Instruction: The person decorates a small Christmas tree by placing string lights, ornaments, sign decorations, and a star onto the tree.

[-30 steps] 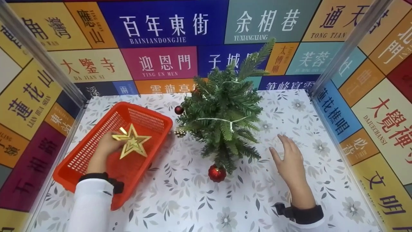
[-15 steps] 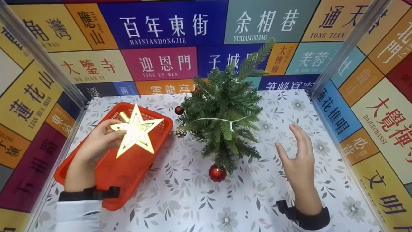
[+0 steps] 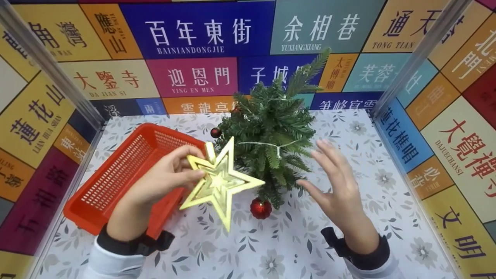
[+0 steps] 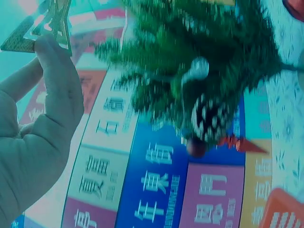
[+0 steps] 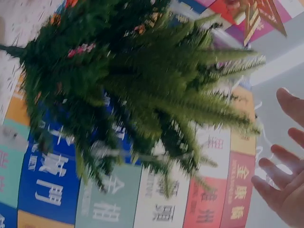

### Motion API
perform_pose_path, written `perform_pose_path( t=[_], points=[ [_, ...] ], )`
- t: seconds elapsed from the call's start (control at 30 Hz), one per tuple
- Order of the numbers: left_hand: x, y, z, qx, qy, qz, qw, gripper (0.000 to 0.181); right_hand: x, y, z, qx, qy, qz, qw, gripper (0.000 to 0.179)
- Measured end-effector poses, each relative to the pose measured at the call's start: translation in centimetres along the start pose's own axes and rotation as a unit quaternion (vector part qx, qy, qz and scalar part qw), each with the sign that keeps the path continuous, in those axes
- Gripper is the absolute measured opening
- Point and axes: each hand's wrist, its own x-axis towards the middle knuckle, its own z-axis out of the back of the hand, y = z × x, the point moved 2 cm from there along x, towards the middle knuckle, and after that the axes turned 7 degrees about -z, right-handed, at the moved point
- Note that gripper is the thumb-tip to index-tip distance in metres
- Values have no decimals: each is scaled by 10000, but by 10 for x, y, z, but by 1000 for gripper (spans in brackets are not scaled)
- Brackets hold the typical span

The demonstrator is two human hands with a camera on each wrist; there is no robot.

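Note:
A gold star tree topper is pinched at one side between the thumb and fingers of my left hand, in front of the small Christmas tree. In the left wrist view the star shows at the top left, by the fingertips. My right hand holds nothing; its fingers are spread near the tree's right side. The right wrist view has the green branches at centre and the hand at the right edge. A white wire strand crosses the tree's front.
A red plastic basket stands on the left, partly behind my left arm. A red bauble hangs low at the tree's front, a dark red one at its left. A pinecone hangs on the tree. Lettered panels enclose the table.
My left hand has lifted the star out of the basket and carried it right, towards the tree. The right hand moved slightly right, then back left towards the branches, fingers spread.

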Motion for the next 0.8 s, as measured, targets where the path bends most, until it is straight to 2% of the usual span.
perform_pose_path(
  t=[0.13,0.23,0.37,0.47,0.57,0.63,0.73,0.77,0.8],
  points=[
    [11,-2,-25,9,499,79,9987,29,8,16,-18,339,342,936,9944,33],
    [20,-2,-38,-15,860,105,9962,32,12,26,-28,376,586,1444,9871,22],
    [28,-1,-49,-156,1144,189,9931,32,18,33,-32,431,842,1738,9802,22],
    [32,-1,-53,-211,1225,247,9919,33,24,33,-31,611,858,1798,9780,22],
    [34,-5,-55,59,1063,122,9942,37,30,32,-30,678,636,1804,9792,24],
    [35,-9,-54,340,777,-100,9963,40,35,30,-29,674,396,1708,9822,23],
    [34,-18,-52,770,193,-762,9939,38,45,25,-29,802,73,1372,9873,20],
    [34,-21,-51,966,-14,-1096,9893,37,48,23,-29,892,-26,1226,9884,18],
    [35,-24,-51,1189,-215,-1485,9815,37,53,21,-29,982,-110,1056,9895,16]
  ],
)
